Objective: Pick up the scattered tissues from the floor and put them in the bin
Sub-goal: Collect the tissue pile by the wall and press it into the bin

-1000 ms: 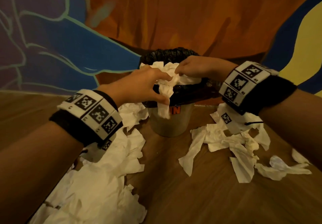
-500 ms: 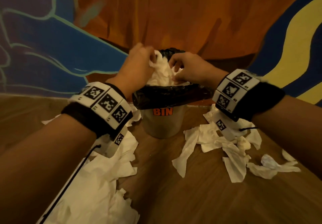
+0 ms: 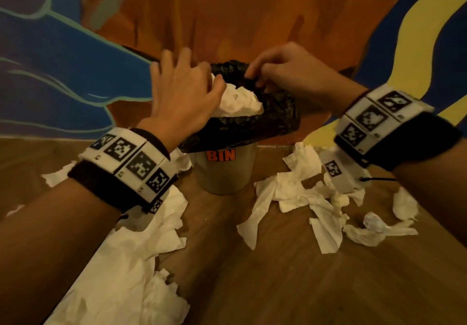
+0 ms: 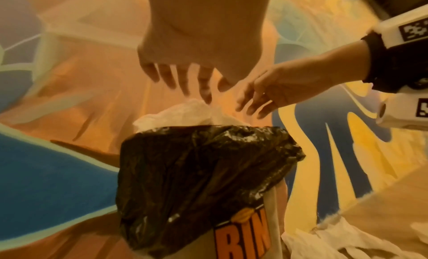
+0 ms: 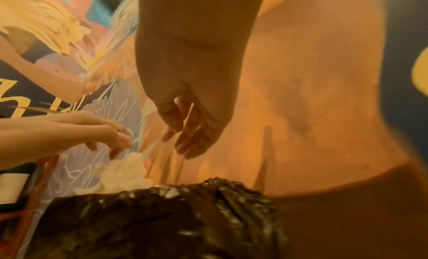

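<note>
A grey bin (image 3: pixel 222 173) marked "BIN", lined with a black bag (image 3: pixel 252 127), stands on the wooden floor by the wall. A white wad of tissues (image 3: pixel 240 102) is heaped in its mouth. My left hand (image 3: pixel 197 72) hovers over the wad with spread fingers; in the left wrist view the left hand (image 4: pixel 190 85) holds nothing above the tissue wad (image 4: pixel 185 114). My right hand (image 3: pixel 260 72) is over the bag's far rim; the right wrist view shows the right hand (image 5: pixel 185 134) with relaxed, empty fingers above the bag (image 5: pixel 162 217).
Torn white tissues lie on the floor: a big pile (image 3: pixel 131 261) at the left under my forearm, and several pieces (image 3: pixel 316 203) with a crumpled ball (image 3: pixel 374 223) right of the bin. A painted wall (image 3: pixel 252 9) rises close behind the bin.
Both hands carried the tissue bunch over the bin and let it go; it now sits in the bin's mouth. The left hand's fingers have spread, and both hands have lifted slightly.
</note>
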The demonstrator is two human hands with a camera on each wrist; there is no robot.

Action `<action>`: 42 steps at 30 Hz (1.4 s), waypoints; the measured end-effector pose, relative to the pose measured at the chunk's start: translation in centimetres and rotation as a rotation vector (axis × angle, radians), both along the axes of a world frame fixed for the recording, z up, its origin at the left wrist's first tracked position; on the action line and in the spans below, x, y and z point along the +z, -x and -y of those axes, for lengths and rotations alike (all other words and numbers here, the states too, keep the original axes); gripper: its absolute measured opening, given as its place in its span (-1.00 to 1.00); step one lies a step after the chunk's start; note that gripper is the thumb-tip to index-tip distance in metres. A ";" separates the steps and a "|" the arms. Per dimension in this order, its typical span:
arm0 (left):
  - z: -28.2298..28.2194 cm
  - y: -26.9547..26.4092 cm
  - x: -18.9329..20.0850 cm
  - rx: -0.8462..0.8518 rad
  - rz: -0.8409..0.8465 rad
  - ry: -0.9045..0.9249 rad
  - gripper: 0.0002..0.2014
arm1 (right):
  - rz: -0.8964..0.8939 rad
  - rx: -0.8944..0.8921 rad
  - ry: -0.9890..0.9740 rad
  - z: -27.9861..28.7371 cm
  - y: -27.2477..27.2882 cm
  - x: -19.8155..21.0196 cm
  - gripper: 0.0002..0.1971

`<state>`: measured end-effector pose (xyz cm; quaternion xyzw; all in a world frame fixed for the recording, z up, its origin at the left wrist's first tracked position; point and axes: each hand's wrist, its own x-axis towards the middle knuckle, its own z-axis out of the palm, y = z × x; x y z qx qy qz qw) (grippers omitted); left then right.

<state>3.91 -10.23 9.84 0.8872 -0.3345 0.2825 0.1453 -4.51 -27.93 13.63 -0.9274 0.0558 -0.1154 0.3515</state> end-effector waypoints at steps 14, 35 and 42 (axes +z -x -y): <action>3.6 9.5 -14.8 -0.600 -0.257 -0.446 -0.74 | -0.404 -0.168 0.042 9.1 7.9 -17.7 -0.80; 1.0 6.7 -17.5 -0.563 -0.718 -0.365 -0.76 | -0.401 -0.078 0.049 7.6 8.6 -19.9 -0.70; 1.3 6.1 -5.4 -0.646 -0.648 -0.047 -0.73 | -0.345 0.116 -0.393 4.7 9.0 -4.7 -0.79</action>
